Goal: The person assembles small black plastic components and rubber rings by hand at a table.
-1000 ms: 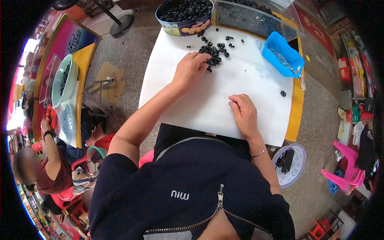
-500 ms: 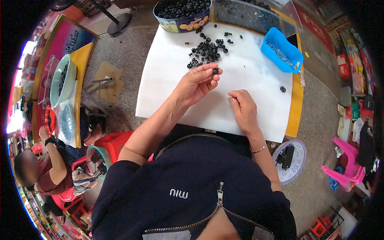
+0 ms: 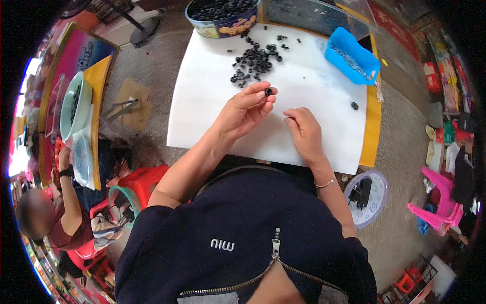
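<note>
Over the white sheet on the table [image 3: 202,109], my left hand [image 3: 244,109] pinches a small round black part [image 3: 268,92] between thumb and fingertips; a hole shows in its face. To its right, my right hand [image 3: 305,133] is closed, thumb against the curled fingers. Whatever those fingers may hold is hidden. Beyond my left hand lies a loose pile of small black parts [image 3: 257,60]. A couple of black parts [image 3: 354,106] sit apart near the sheet's right side.
An oval tub [image 3: 223,28] full of black parts stands at the far edge, beside a clear bin [image 3: 314,19]. A blue container [image 3: 352,57] with small clear-blue bits is at right. Left, another person [image 3: 71,213] works at a second table with a pale green basin [image 3: 76,106].
The black part in my left hand has turned so its hole faces more toward me. The whole view has shifted slightly; my right hand stays closed.
</note>
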{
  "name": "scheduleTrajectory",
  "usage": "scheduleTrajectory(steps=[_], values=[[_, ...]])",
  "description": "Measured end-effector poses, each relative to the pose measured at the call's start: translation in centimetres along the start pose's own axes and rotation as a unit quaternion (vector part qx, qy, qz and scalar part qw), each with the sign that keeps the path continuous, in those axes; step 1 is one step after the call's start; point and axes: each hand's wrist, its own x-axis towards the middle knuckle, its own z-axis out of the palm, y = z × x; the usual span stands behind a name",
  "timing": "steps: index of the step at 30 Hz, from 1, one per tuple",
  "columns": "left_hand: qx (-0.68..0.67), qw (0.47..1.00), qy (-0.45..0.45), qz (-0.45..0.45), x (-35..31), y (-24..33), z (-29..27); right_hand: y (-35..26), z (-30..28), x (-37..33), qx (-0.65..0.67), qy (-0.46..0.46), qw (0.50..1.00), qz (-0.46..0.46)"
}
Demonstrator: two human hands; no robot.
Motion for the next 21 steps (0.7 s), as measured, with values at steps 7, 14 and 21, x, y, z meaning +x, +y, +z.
scheduleTrajectory(steps=[7,14,21], values=[[0.061,0.997,0.049,-0.010,-0.1,-0.3,-0.9,0.1,-1.2,0.8,0.020,0.003,0.999,0.034],[0.107,0.994,0.028,-0.009,1.0,-1.3,-0.5,5.4,-5.2,4.5,-0.161,0.148,0.975,0.044],[0.140,0.990,-0.022,-0.011,1.6,-2.0,-1.8,5.4,-4.8,5.6,-0.143,0.071,0.986,0.052]])
